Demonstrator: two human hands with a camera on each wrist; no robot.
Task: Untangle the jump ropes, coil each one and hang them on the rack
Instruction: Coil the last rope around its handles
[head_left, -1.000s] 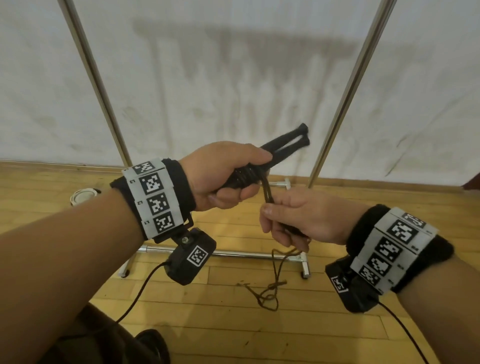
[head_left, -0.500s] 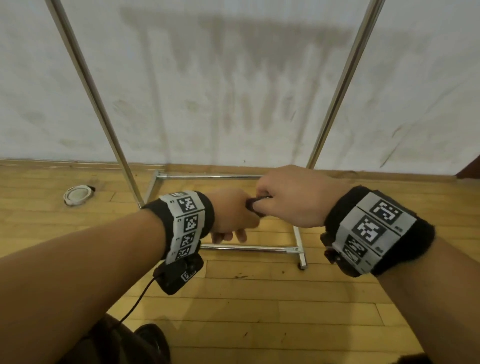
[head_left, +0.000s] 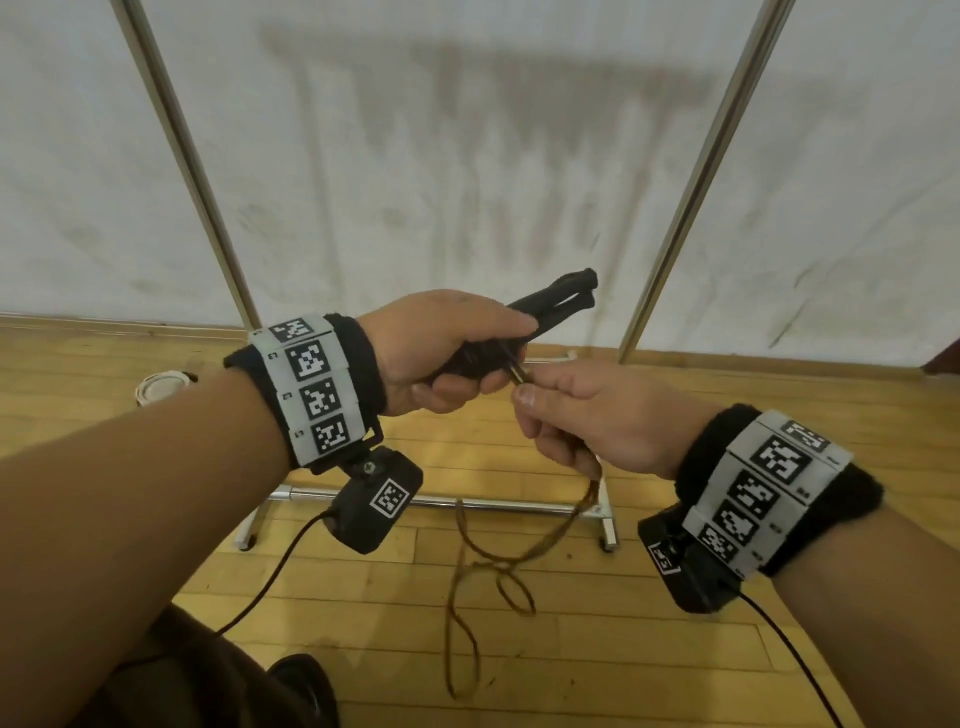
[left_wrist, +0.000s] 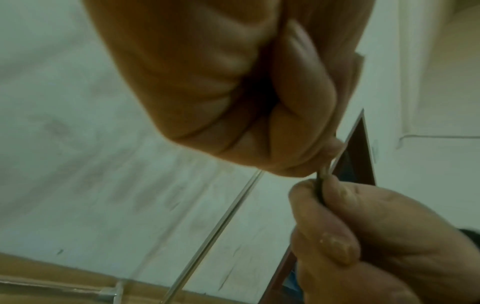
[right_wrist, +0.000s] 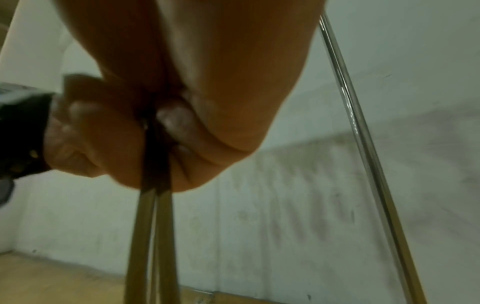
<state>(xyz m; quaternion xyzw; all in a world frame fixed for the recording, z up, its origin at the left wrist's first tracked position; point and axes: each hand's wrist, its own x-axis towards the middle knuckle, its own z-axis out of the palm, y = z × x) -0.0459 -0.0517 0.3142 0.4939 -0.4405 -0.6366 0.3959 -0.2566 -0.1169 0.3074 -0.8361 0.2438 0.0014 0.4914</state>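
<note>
Both hands have parted again: left hand (head_left: 441, 358) fists the black handles (head_left: 550, 304), right hand (head_left: 587, 415) pinches doubled brown cord (head_left: 519, 558); wrap each turn snug, keeping tension against slack.

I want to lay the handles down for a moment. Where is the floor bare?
Bare boards lie right of the rack's base bar, below the right hand, and between that bar and the wall. Crowded: the rope loops in the middle; a white disc sits far left.

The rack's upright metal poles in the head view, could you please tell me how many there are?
2: the left pole rises above the left forearm, the right pole above the right hand. Their tops are out of frame.
</note>
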